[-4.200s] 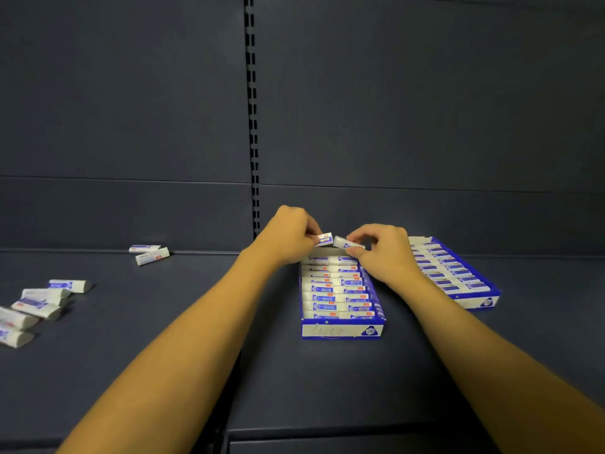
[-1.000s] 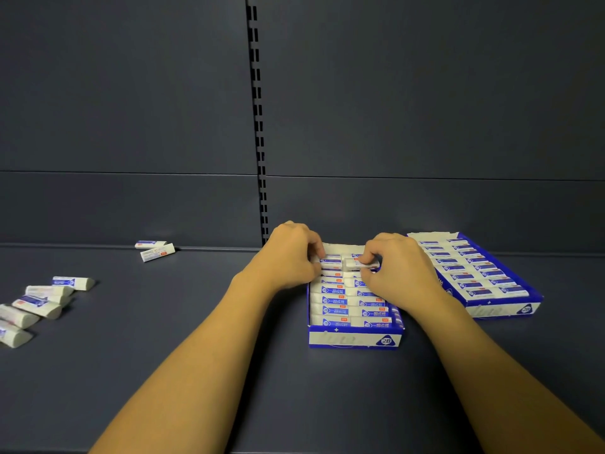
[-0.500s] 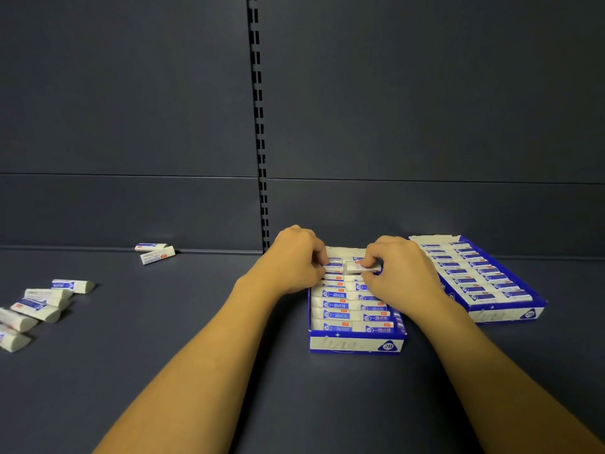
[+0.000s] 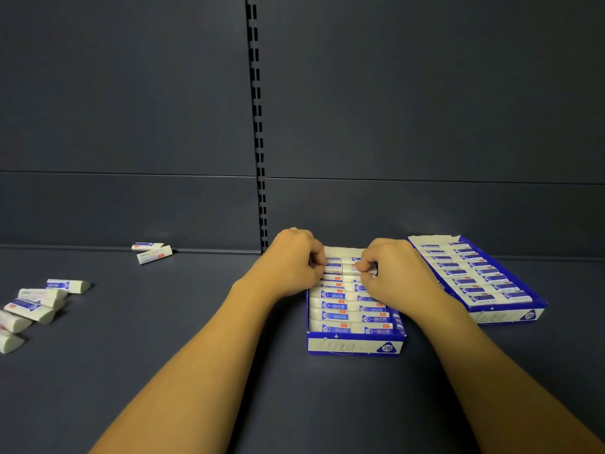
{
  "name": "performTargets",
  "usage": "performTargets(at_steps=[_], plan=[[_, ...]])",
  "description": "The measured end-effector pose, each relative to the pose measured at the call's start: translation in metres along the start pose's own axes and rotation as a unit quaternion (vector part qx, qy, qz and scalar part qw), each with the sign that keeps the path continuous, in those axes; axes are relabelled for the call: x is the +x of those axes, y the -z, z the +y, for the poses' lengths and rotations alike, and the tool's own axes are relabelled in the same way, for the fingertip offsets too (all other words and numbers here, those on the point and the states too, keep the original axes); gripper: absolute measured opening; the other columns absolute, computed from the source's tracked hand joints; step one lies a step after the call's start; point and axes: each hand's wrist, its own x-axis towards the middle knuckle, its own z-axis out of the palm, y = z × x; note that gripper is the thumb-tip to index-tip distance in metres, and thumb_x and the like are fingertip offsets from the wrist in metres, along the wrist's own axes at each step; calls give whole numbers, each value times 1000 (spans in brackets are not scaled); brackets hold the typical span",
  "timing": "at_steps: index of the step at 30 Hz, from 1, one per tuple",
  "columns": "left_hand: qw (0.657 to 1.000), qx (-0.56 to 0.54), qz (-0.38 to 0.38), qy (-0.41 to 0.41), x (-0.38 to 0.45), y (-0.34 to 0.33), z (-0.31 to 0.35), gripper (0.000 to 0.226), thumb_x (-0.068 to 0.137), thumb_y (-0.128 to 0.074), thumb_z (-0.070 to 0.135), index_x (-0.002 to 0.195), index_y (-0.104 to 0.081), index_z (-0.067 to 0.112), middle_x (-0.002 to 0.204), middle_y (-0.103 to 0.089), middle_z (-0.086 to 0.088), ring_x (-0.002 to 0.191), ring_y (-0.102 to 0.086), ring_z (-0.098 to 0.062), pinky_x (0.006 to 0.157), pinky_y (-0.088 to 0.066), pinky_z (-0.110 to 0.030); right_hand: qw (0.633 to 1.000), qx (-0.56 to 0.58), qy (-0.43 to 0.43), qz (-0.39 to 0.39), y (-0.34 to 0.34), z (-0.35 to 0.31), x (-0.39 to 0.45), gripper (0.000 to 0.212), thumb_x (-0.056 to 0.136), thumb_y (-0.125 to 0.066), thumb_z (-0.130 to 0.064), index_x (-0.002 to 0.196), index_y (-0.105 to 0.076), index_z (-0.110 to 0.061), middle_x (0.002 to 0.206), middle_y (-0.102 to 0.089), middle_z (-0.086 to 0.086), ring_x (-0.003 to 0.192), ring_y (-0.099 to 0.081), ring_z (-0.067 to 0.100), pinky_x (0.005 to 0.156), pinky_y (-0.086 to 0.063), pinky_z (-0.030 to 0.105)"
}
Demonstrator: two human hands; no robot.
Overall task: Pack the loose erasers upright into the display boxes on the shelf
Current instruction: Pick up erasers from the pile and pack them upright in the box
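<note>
Erasers in hand: two sleeved erasers, held clear above the box a few seconds ago, have been brought down into its far rows; one (image 4: 333, 266) is pinched by the left hand (image 4: 294, 260), the other (image 4: 366, 269) by the right hand (image 4: 391, 268).
Grip: both grips are clenched on their erasers, fingers curled over the tops.
Change in the last second: hardly any; the hands have stayed low on the same rows, so the erasers are judged to be in the act of being seated.
Near display box (image 4: 355, 345): its rows look nearly filled; only the far end seems left.
Second display box (image 4: 504, 314): lies just to the right, rows apparently full.
Loose erasers: a cluster (image 4: 36, 304) and a pair (image 4: 152, 252) lie well apart to the left on the shelf (image 4: 163, 339), so the task is judged unfinished.
Hidden: the far rows are covered by the fingers; whether the two erasers stand upright and fully down cannot be told.
Cut off: the leftmost loose erasers run past the frame edge.
</note>
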Motion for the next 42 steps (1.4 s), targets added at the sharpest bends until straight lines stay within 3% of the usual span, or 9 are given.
performTargets(at_steps=[13,25,29,33,42], plan=[[1000,-4,-1,1,1,-1,-1,7,88,-71,22,94,-75,23,100,-64,8,96,-51,-7,84,-39,-20,999,26,-23,-4,3,1,1,27,92,-70,-26,119,-69,-28,123,-64,-6,106,-62,13,90,-54,28],[1000,-3,0,4,1,-1,-2,6,88,-71,23,93,-75,23,99,-63,10,95,-50,-6,82,-37,-19,999,43,-31,-10,5,4,4,20,96,-65,-20,115,-72,-22,120,-67,-3,107,-62,14,86,-52,24],[1000,-4,4,4,1,-2,-2,8,88,-71,22,94,-75,23,100,-65,8,97,-52,-7,83,-37,-18,1000,13,-20,-10,6,2,5,16,96,-65,-19,108,-76,-19,115,-65,-3,100,-60,13,79,-46,19],[1000,-4,10,-1,1,-2,-2,7,87,-71,21,92,-76,22,98,-65,9,95,-51,-6,86,-41,-21,999,37,-26,17,4,4,6,13,93,-69,-16,102,-73,-24,109,-66,-6,94,-60,11,78,-50,21],[1000,-12,16,0,0,-2,-2,8,86,-71,20,92,-76,23,98,-66,8,95,-51,-7,85,-39,-19,999,0,-14,-29,5,4,6,27,92,-70,-32,117,-74,-22,117,-65,-5,98,-61,12,83,-52,23]])
